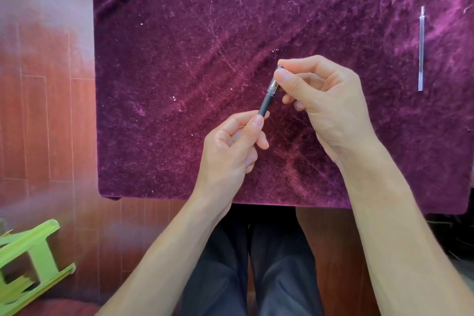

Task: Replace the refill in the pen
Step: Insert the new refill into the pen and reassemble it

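The pen is held above the middle of the purple velvet cloth, tilted so that its upper end points far and to the right; the dark barrel is pinched at its near end between thumb and forefinger of the left hand, the remaining fingers being curled loosely under it; the clear section at the far end is pinched by the thumb and fingertips of the right hand, as if it is being twisted or pulled. A clear, thin refill is seen lying on the cloth far to the right, well apart from both hands; whether it is the spent one or the fresh one cannot be told.

Several slips are judged possible: if the clear section is freed suddenly, small inner parts could be dropped into the pile of the cloth and lost against it; if the barrel is gripped too lightly, it could be turned with the section and nothing loosened; the refill, being round and near the cloth's right edge, could be rolled off by a careless reach.
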A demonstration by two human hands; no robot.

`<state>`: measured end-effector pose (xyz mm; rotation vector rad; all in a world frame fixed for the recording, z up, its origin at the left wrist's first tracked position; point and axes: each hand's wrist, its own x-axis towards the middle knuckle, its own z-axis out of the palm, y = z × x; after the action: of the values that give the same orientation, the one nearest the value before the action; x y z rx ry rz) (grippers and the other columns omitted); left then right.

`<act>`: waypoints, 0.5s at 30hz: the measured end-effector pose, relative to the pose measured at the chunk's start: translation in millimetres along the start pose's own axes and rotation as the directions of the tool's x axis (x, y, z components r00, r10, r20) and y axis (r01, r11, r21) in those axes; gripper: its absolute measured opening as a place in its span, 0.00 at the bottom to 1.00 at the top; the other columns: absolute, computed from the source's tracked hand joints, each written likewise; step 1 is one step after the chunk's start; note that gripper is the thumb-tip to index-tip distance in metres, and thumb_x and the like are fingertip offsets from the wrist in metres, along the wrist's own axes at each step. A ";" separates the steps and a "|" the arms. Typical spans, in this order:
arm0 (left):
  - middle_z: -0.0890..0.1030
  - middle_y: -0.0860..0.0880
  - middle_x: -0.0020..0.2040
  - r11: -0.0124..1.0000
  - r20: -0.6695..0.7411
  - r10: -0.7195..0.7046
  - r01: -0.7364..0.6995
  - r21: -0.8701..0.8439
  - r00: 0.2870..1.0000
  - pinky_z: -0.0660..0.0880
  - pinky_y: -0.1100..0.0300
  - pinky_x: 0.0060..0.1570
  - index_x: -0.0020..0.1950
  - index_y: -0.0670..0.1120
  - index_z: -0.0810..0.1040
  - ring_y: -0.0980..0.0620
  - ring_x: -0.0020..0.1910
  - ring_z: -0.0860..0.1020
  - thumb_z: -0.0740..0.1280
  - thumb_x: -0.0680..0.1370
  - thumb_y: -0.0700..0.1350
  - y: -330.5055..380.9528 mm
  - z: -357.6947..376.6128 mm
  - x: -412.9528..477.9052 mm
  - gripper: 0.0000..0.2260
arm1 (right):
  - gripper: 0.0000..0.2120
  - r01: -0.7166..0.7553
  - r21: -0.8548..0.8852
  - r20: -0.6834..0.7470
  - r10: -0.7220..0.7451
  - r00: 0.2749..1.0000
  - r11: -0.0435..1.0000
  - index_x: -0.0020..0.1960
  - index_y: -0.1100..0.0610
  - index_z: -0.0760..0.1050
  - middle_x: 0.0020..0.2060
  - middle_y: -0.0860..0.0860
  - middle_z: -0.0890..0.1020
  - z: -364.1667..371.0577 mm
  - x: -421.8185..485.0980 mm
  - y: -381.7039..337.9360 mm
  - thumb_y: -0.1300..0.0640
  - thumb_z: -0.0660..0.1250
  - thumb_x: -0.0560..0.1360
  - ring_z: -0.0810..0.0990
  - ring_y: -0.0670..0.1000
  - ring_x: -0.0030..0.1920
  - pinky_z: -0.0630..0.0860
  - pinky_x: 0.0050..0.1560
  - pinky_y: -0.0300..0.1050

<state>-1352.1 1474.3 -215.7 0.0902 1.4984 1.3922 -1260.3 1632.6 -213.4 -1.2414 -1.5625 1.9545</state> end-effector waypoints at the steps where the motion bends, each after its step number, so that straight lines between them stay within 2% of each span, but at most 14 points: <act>1: 0.79 0.49 0.36 1.000 -0.003 0.001 -0.001 0.000 1.000 0.60 0.64 0.24 0.60 0.43 0.82 0.58 0.25 0.65 0.67 0.83 0.47 0.1 -0.1 0.7 0.11 | 0.04 0.003 -0.002 0.000 -0.003 1.000 1.000 0.53 0.51 0.87 0.41 0.46 0.89 0.8 0.0 -0.2 0.57 0.77 0.79 0.83 0.42 0.38 0.77 0.40 0.31; 5: 0.79 0.49 0.36 1.000 -0.002 0.004 -0.004 -0.001 1.000 0.59 0.60 0.25 0.59 0.44 0.83 0.58 0.25 0.64 0.66 0.83 0.48 0.7 -0.7 3.7 0.10 | 0.03 0.020 -0.022 -0.021 -0.021 1.000 1.000 0.53 0.51 0.86 0.43 0.47 0.89 4.1 -0.1 -1.4 0.57 0.77 0.79 0.84 0.42 0.38 0.77 0.40 0.31; 8: 0.79 0.49 0.36 1.000 -0.006 -0.001 0.001 -0.012 1.000 0.58 0.62 0.24 0.59 0.44 0.83 0.59 0.24 0.63 0.66 0.83 0.48 0.5 -0.6 4.8 0.11 | 0.03 0.063 -0.074 -0.036 -0.066 0.997 0.995 0.53 0.54 0.85 0.43 0.48 0.88 8.0 -0.5 -2.6 0.59 0.76 0.80 0.85 0.40 0.39 0.77 0.40 0.30; 12: 0.78 0.50 0.35 1.000 -0.022 0.001 -0.001 -0.019 1.000 0.58 0.64 0.22 0.59 0.44 0.83 0.59 0.24 0.62 0.67 0.83 0.48 0.0 -0.9 5.0 0.10 | 0.02 0.096 -0.107 -0.062 -0.103 0.993 0.990 0.53 0.58 0.84 0.44 0.51 0.87 14.4 -1.5 -1.9 0.62 0.75 0.80 0.86 0.43 0.41 0.81 0.43 0.36; 15: 0.78 0.51 0.35 1.000 -0.036 0.010 -0.010 -0.011 0.999 0.60 0.66 0.21 0.58 0.44 0.83 0.59 0.24 0.62 0.66 0.83 0.47 -0.4 -1.1 4.2 0.10 | 0.03 0.095 -0.110 -0.084 -0.104 0.991 0.989 0.52 0.56 0.84 0.44 0.50 0.88 18.6 -2.0 0.6 0.62 0.75 0.80 0.86 0.45 0.39 0.82 0.44 0.38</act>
<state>-1354.5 1476.1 -218.8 0.0658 1.5214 1.4166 -1273.8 1619.7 -212.9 -1.2479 -1.6679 1.7509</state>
